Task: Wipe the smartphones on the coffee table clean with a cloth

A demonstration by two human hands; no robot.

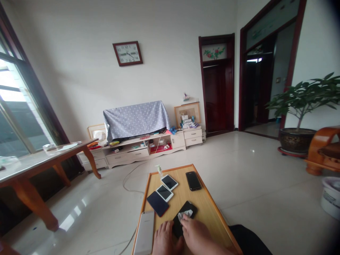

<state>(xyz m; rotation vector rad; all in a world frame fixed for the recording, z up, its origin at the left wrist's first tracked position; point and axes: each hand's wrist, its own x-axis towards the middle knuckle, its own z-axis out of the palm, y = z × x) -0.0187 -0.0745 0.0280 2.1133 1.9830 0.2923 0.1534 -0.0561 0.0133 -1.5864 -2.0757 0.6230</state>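
A black smartphone [194, 209] lies aslant on the small wooden table [212, 216], close in front of me. My right hand [196, 233] pinches a crumpled white tissue [185, 214] and presses it on the phone's dark face. At the phone's lower left edge, my left hand [166, 237] holds it against the tabletop, with index finger and thumb at its near end. Left of that hand lies a silver-white smartphone [145, 232], back up. Farther up are a dark blue phone with a red edge [158, 203] and two white phones [164, 193], [169, 182].
Another black phone [193, 181] lies at the table's far right, and a pump bottle [159, 170] stands at its far edge. A cable [127, 182] runs over the floor at left. A potted plant [297, 140] and white bucket [330, 198] stand right.
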